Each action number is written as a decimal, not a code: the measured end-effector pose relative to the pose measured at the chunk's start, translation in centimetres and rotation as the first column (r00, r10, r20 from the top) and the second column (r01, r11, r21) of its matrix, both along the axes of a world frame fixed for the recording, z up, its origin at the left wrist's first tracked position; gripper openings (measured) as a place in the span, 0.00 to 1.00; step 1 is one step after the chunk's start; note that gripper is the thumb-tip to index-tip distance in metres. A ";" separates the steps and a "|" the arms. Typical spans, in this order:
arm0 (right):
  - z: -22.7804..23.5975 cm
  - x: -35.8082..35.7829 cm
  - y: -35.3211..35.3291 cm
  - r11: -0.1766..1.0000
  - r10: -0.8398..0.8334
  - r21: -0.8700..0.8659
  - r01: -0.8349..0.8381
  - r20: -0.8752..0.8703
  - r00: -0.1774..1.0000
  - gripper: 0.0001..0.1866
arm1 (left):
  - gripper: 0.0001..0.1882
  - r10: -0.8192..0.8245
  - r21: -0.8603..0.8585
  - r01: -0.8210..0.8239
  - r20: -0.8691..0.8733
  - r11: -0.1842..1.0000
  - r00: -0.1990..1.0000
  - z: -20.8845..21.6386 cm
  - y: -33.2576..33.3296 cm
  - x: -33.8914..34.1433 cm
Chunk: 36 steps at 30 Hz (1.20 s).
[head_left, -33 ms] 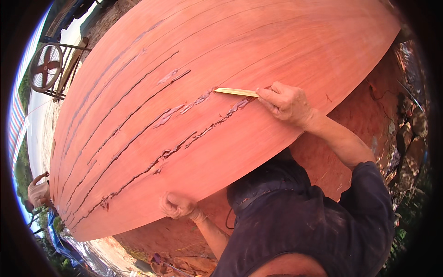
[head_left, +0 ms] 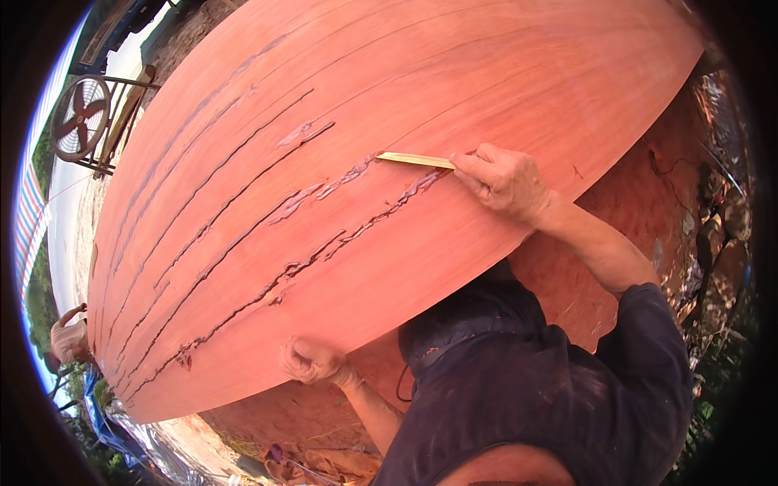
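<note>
A large curved wooden hull [head_left: 502, 73], reddish and planked, fills most of the view. Dark seams run along it, several smeared with purplish-grey filler [head_left: 296, 202]. My right hand [head_left: 504, 182] is closed around a thin, flat, yellowish strip [head_left: 413, 159] with a slanted tip. That tip touches the end of one filler-smeared seam, and the strip's other end is hidden in my fingers. At the hull's near edge my left hand [head_left: 312, 362] is curled closed, with its knuckles over the wood. Whatever it may hold is hidden by the fingers.
Reddish ground [head_left: 559, 292] shows below the hull's near edge. A round fan [head_left: 81, 119] on a frame stands at the far left. Another person [head_left: 70, 336] is beyond the hull's left end, near blue sheeting [head_left: 109, 429]. Rocks [head_left: 733, 267] lie at the right.
The fan's blades have turned slightly. Both my hands, the strip and the hull look the same.
</note>
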State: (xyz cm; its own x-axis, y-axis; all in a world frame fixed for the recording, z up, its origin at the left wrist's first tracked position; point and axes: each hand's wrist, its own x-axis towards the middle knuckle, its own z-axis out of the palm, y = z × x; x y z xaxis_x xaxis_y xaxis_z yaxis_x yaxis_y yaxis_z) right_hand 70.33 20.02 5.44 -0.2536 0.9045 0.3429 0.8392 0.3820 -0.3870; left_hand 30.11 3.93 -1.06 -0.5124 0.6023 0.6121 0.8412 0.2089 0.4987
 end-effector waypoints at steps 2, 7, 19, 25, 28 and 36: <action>0.4 0.0 0.3 0.984 -0.056 -0.176 0.029 -0.151 0.987 0.06 | 0.13 0.013 -0.013 -0.013 -0.030 1.000 0.999 0.0 0.0 0.0; 1.3 2.1 4.2 0.632 -0.336 -0.762 -0.142 -0.435 0.835 0.16 | 0.12 -0.002 0.000 0.002 -0.004 1.000 1.000 0.0 0.0 0.0; 7.5 3.4 4.5 0.796 -0.251 -0.589 0.138 -0.113 0.961 0.13 | 0.11 0.004 0.009 -0.003 -0.078 1.000 0.997 0.5 0.2 0.4; 5.6 -0.7 2.1 0.895 -0.100 -0.446 0.010 -0.179 0.979 0.12 | 0.12 -0.026 0.058 0.029 -0.049 0.998 0.998 0.6 0.5 0.7; 3.6 -0.2 3.2 0.830 -0.198 -0.557 0.019 -0.263 0.944 0.14 | 0.12 -0.001 0.034 0.002 -0.022 0.999 1.000 0.5 0.4 0.7; 5.6 6.1 1.7 0.679 -0.435 -0.703 0.213 -0.152 0.888 0.15 | 0.11 0.036 -0.036 -0.036 0.001 0.999 0.999 0.7 0.2 0.7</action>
